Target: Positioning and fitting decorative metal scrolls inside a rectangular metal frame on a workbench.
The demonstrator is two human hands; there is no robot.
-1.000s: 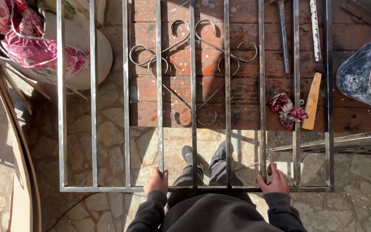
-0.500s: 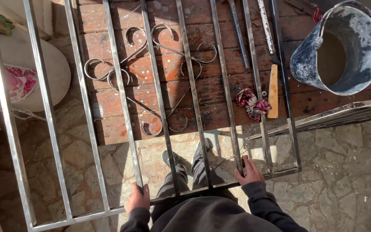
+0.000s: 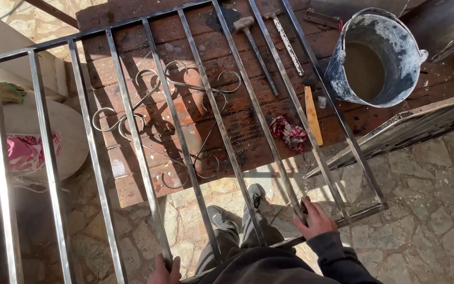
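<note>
I hold a steel window grille of several parallel bars, tilted over a wooden workbench. My left hand grips its near rail at the bottom of the view, low and partly cut off. My right hand grips the same rail farther right, near a bar's foot. Beneath the grille, wrought-iron scroll ornaments lie on the bench. My shoes stand on stone paving under the frame.
A dirty metal bucket stands at the bench's right end. A hammer, a file, a wooden stick and a red rag lie on the planks. Another metal frame leans at right. A pink cloth rests at left.
The grille has swung and tilted, its right end nearer me and its left end raised. The view has turned right, so the bucket shows fully. Both hands stay on the near rail.
</note>
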